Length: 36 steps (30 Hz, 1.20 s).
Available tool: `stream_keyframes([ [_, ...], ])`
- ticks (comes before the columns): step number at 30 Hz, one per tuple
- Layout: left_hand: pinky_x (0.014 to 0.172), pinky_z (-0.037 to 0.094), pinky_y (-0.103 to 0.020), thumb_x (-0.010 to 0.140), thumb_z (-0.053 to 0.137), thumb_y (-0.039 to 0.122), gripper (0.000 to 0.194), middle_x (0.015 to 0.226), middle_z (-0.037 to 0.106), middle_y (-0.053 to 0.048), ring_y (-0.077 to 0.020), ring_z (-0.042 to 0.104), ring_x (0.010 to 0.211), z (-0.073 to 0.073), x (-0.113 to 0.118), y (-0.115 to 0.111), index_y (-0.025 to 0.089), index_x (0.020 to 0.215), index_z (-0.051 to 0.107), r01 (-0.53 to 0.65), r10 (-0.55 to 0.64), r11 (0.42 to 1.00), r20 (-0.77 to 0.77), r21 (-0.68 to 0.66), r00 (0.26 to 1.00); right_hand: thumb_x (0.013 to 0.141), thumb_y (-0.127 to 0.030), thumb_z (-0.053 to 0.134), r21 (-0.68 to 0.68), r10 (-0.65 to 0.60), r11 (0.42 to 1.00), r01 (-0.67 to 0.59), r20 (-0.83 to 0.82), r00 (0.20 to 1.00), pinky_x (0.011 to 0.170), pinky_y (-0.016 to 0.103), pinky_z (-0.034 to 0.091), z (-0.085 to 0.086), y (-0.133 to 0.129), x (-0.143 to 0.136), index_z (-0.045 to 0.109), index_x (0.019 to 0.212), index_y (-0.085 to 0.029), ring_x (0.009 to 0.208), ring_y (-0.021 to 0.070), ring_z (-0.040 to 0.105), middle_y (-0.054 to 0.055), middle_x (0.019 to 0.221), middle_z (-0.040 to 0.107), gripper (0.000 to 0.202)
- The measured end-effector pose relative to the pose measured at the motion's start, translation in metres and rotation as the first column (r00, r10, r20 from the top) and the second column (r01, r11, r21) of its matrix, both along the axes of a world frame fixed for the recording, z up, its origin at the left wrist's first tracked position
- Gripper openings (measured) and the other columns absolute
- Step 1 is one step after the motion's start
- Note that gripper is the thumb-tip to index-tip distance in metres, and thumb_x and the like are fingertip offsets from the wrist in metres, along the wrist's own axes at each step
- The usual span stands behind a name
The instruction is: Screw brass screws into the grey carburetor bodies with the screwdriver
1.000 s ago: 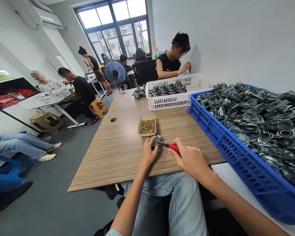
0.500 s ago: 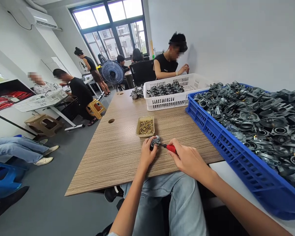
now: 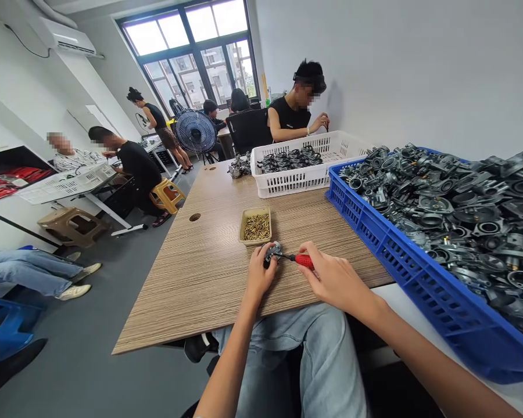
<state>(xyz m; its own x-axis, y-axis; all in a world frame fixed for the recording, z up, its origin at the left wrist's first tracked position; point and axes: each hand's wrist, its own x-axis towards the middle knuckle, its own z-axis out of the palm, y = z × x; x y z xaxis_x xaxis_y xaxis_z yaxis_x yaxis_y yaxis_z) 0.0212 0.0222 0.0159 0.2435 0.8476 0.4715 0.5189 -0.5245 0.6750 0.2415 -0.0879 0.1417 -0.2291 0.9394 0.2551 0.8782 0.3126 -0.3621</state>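
Near the close edge of the wood-grain table (image 3: pixel 178 290), just on my side of a small tub, sits the little metal part (image 3: pixel 272 252) I am busy with; whether it rests on the surface or is lifted slightly, I cannot tell. My left hand (image 3: pixel 261 271) grips it from the near left, thumb and fingers curled about it, probably to keep it from twisting or sliding. My right hand (image 3: pixel 335 281) is wrapped round the red handle of a screwdriver (image 3: pixel 304 261), whose dark shaft lies almost level and points left to the part; the tip is too small to make out. Coming in from the side like that seems to suit a face turned toward my right. Beyond the part stands the tub (image 3: pixel 256 242), full of brass pieces (image 3: pixel 257 227), near enough, I judge, to pick from without leaning. On my right the long blue crate (image 3: pixel 375 238) is heaped with grey castings (image 3: pixel 440 203), likely put there for an easy reach. Farther off, a white basket (image 3: pixel 287 186) holds darker assemblies (image 3: pixel 292 158) toward its left end, between me and a seated co-worker (image 3: pixel 290 119), perhaps so that both of us can get at it.
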Motion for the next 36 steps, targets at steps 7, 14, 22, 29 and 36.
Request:
stream_keyframes([
  [7, 0.109, 0.050, -0.044, 0.103, 0.058, 0.025, 0.037, 0.127, 0.068, -0.011, -0.0264, 0.065, 0.119, 0.004, 0.000, -0.002, 0.026, 0.139, 0.064, -0.003, 0.003, 1.000, -0.013, -0.006, 1.000, 0.113, -0.039, 0.047, 0.012, -0.157, 0.988, 0.157, 0.143, 0.977, 0.059, 0.031, 0.027, -0.004, 0.005, -0.003, 0.052, 0.117, -0.023, 0.081, 0.0267, 0.078, 0.006, 0.092, 0.080, 0.017],
  [14, 0.108, 0.050, -0.043, 0.103, 0.058, 0.026, 0.037, 0.127, 0.068, -0.010, -0.0264, 0.065, 0.119, 0.003, 0.001, -0.002, 0.027, 0.139, 0.065, -0.004, 0.004, 1.000, -0.009, -0.001, 1.000, 0.113, -0.047, 0.047, -0.007, -0.207, 0.977, 0.211, 0.161, 0.965, 0.058, 0.032, 0.026, -0.003, 0.005, -0.006, 0.052, 0.113, -0.023, 0.076, 0.0264, 0.078, 0.005, 0.082, 0.079, 0.025],
  [22, 0.109, 0.050, -0.043, 0.103, 0.058, 0.027, 0.037, 0.128, 0.068, -0.011, -0.0266, 0.065, 0.120, 0.003, 0.000, -0.001, 0.026, 0.139, 0.065, -0.003, 0.003, 1.000, -0.009, 0.002, 1.000, 0.109, -0.028, 0.053, -0.002, -0.051, 0.999, 0.051, 0.056, 0.997, 0.064, 0.031, 0.032, 0.002, 0.000, -0.004, 0.049, 0.119, -0.023, 0.086, 0.0251, 0.079, 0.004, 0.102, 0.080, 0.012],
  [29, 0.109, 0.051, -0.043, 0.104, 0.058, 0.028, 0.037, 0.127, 0.068, -0.011, -0.0268, 0.065, 0.120, 0.003, 0.001, -0.002, 0.025, 0.140, 0.065, -0.004, 0.004, 1.000, -0.012, 0.013, 1.000, 0.112, -0.046, 0.049, -0.008, -0.228, 0.972, 0.233, 0.181, 0.957, 0.058, 0.032, 0.026, -0.004, 0.004, -0.011, 0.052, 0.118, -0.022, 0.078, 0.0281, 0.079, 0.006, 0.082, 0.079, 0.025],
  [36, 0.109, 0.050, -0.043, 0.103, 0.058, 0.025, 0.037, 0.128, 0.068, -0.011, -0.0266, 0.064, 0.120, 0.002, 0.001, -0.002, 0.024, 0.139, 0.065, -0.009, 0.009, 1.000, -0.014, 0.016, 1.000, 0.109, -0.032, 0.056, -0.037, -0.037, 0.999, 0.037, 0.017, 0.999, 0.066, 0.030, 0.034, 0.002, 0.001, -0.003, 0.047, 0.121, -0.024, 0.088, 0.0246, 0.079, 0.002, 0.101, 0.080, 0.018],
])
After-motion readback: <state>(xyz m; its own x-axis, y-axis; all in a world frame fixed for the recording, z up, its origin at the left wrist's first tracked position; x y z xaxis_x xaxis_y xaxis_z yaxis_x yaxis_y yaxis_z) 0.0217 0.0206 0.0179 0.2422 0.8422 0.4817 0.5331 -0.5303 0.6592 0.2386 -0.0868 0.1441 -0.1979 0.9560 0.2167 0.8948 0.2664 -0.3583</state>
